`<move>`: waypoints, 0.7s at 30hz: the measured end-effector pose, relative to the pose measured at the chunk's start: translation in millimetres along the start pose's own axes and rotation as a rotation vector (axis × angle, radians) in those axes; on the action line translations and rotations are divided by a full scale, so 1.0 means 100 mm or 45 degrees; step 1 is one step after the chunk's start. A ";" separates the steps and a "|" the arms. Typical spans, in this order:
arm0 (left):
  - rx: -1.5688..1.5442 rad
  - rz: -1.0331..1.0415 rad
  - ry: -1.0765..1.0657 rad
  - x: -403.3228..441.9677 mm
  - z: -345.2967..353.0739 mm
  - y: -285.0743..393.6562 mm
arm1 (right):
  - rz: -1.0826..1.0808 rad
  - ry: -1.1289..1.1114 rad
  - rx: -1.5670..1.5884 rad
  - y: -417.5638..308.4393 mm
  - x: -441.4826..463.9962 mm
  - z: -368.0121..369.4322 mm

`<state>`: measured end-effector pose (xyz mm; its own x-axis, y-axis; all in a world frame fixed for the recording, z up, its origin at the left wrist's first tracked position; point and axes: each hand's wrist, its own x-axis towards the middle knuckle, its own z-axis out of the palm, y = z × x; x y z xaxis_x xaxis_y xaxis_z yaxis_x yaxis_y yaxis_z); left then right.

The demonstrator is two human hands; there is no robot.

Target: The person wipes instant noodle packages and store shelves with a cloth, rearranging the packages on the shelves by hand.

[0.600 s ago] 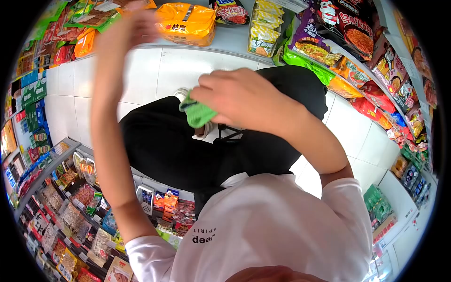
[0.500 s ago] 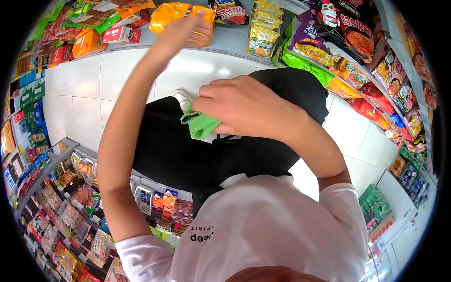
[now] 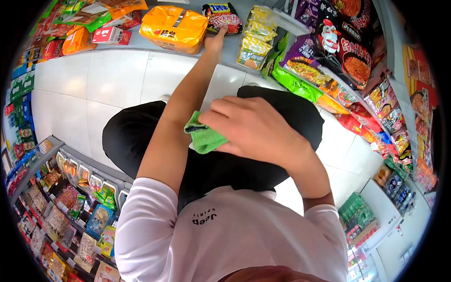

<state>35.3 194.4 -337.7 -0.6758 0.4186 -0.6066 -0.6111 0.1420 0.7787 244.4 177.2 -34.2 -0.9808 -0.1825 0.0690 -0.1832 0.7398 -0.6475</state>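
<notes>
My right hand [image 3: 251, 127] is closed around a folded green cloth [image 3: 206, 138], held over my lap. My left arm stretches out to the shelf, where my left hand [image 3: 214, 43] grips the lower edge of a black and pink packet of instant noodles [image 3: 225, 17]. Part of that hand's fingers is hidden beside the packet. Just left of it lies a large yellow-orange multipack of noodles [image 3: 173, 29]. To the right of the packet stands a box of yellow and white sachets [image 3: 256, 37].
Purple noodle packs [image 3: 303, 54] and a large black noodle bag [image 3: 345, 40] fill the shelf at the right. A red and white box [image 3: 111, 35] lies further left. Behind my left side runs a rack of hanging snacks [image 3: 87, 174]. White floor tiles [image 3: 112, 70] lie beneath my knees.
My left hand has moved from the yellow-orange multipack rightward to the black and pink packet and taken hold of it. My right hand still holds the green cloth. The view has shifted slightly.
</notes>
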 end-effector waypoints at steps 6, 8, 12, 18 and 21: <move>-0.205 0.009 0.027 0.45 0.04 -0.34 | 0.052 -0.018 0.076 0.01 0.00 -0.11; -0.110 0.053 0.001 0.55 0.05 -0.31 | 0.080 -0.042 0.096 0.02 0.00 -0.12; -0.304 0.104 0.082 0.59 0.21 -0.33 | 0.102 -0.059 0.043 0.03 0.02 -0.15; -0.146 0.460 0.157 0.42 0.38 -0.18 | 0.137 -0.053 0.046 -0.01 0.05 -0.14; 0.018 0.952 0.253 0.29 0.40 -0.12 | 0.140 -0.004 0.053 0.01 0.04 -0.10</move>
<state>39.7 241.2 -358.7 -0.9688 0.2391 0.0648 0.0410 -0.1034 0.9938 239.4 183.6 -26.9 -0.9946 -0.1038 -0.0068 -0.0713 0.7281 -0.6817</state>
